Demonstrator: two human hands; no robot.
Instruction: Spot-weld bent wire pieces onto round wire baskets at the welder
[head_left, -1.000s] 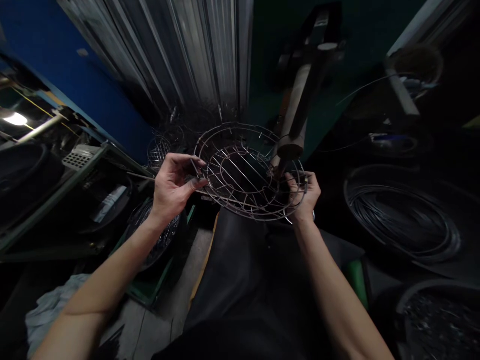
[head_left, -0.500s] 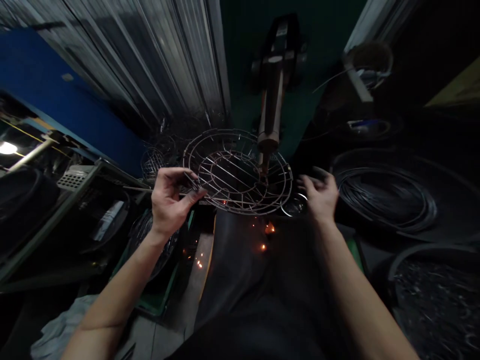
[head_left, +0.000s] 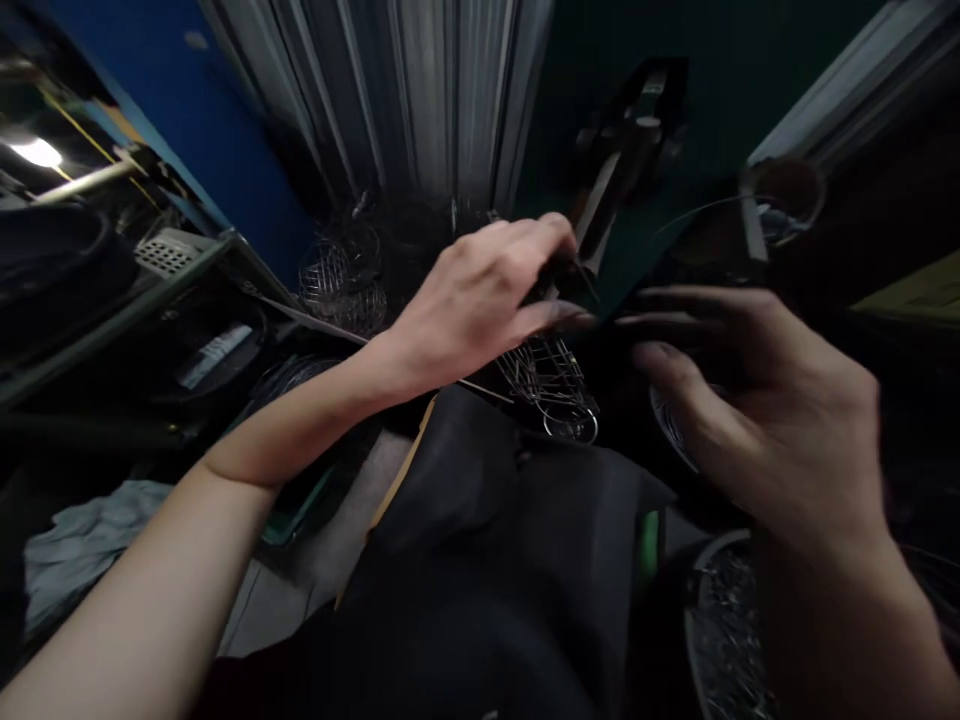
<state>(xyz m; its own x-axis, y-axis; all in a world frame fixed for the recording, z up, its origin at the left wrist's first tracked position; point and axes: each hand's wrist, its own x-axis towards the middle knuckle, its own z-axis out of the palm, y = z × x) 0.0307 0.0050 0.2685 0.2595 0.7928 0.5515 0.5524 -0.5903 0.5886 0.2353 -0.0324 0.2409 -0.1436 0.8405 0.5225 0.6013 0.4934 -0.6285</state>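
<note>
Two hands raised: left hand gripping wire basket; right hand spread, holding nothing.

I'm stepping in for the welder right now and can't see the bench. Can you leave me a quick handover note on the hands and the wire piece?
Left hand: reaching across the middle, fingers curled over a dark part near the welder arm; what it grips is hidden.
Right hand: open, fingers spread, holding nothing, blurred.
Wire basket frame: below the left hand, partly covered; whether the hand touches it cannot be told.
More wire baskets are stacked behind at the left.
Done: cannot be judged from this view.
Left: check the frame's seating and joints yourself.
</note>
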